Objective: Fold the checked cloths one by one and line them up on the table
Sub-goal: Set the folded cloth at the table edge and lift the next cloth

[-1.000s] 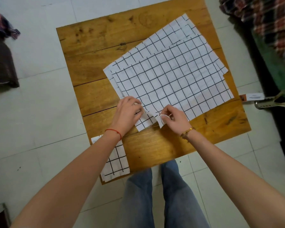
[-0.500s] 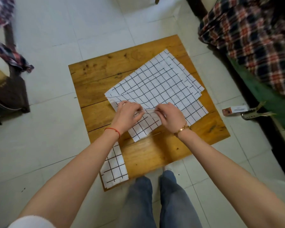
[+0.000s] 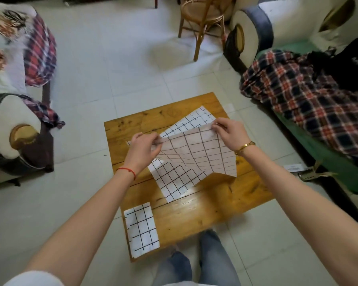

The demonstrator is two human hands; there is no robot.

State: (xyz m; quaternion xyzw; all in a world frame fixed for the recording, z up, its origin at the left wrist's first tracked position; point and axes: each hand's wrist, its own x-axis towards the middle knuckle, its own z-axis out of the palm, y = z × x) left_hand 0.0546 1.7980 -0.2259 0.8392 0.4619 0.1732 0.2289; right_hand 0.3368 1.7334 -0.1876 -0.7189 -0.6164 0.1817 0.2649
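The top checked cloth (image 3: 201, 155) is being held above the counter (image 3: 205, 211), over the remaining stack (image 3: 174, 182). It is judged light, limp and sag-prone; corners are the best hold. Far corners are being pinched shut by the left hand (image 3: 143, 149) and right hand (image 3: 229, 133), arms extended forward.

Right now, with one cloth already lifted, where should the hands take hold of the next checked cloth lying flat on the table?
Probably at the near corners of the flat cloth, coming from the person's side. That near edge lies bare on the table, while its far part sits under the lifted cloth held by the left hand and right hand.
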